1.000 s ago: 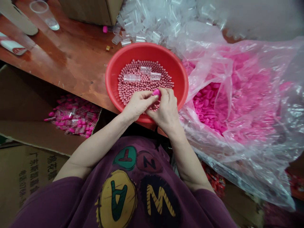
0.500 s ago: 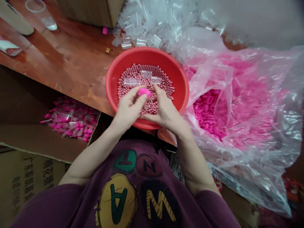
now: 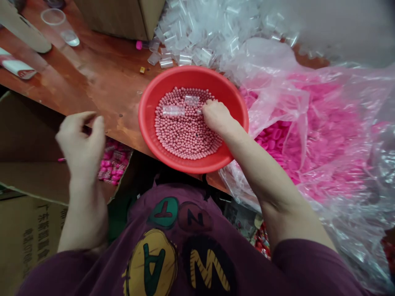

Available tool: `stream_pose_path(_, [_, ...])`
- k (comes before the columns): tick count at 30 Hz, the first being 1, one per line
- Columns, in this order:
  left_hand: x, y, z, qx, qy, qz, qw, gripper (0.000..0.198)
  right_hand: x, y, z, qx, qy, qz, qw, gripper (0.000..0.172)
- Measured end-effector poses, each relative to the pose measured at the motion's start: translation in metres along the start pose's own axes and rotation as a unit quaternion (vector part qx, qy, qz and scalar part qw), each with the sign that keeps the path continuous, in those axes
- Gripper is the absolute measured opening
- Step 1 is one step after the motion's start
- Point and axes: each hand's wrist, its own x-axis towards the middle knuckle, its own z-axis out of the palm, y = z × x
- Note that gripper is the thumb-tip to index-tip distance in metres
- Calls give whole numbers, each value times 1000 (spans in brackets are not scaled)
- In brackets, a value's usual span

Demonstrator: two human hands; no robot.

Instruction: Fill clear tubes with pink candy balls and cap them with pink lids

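Observation:
A red bowl (image 3: 148, 123) of small pink beads (image 3: 185, 135) sits at the near edge of a wooden table (image 3: 101, 78). My right hand (image 3: 217, 117) is down inside the bowl, its fingers curled and pinched on a short clear tube whose end shows at its fingertips. Two more clear tubes (image 3: 173, 110) lie on the beads just to its left. My left hand (image 3: 80, 139) hovers off the table's left edge above a cardboard box holding pink-capped tubes (image 3: 114, 160). Its thumb and fingers are apart and nothing shows in them.
A large clear bag of pink caps (image 3: 308, 135) spreads to the right of the bowl. A heap of empty clear tubes (image 3: 197, 33) lies behind it. A clear cup (image 3: 60, 26) and a brown box (image 3: 123, 16) stand at the back. A printed carton (image 3: 27, 230) is lower left.
My left hand carried the pink-capped tube away from the bowl to the left, over the box, and no longer holds it. My right hand reached deeper into the bowl onto a clear tube.

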Motion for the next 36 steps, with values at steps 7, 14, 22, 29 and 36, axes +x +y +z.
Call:
stream_pose_path(7, [50, 53, 109, -74, -43, -16, 996, 37, -12, -6, 10, -45, 34, -38, 998, 54])
stream_pose_path(14, [52, 13, 122, -90, -39, -22, 995, 13, -21, -17, 4, -21, -22, -65, 997, 45])
stream_pose_path(22, [55, 14, 142, -276, -115, -174, 938, 39, -47, -15, 27, 460, 131, -77, 875, 35])
stream_pose_path(29, [51, 26, 150, -225, -143, -94, 959, 18, -95, -22, 31, 581, 165, -86, 793, 38])
stream_pose_path(36, [86, 23, 155, 379, -266, 55, 885, 15, -169, 38, 41, 470, 336, 63, 814, 24])
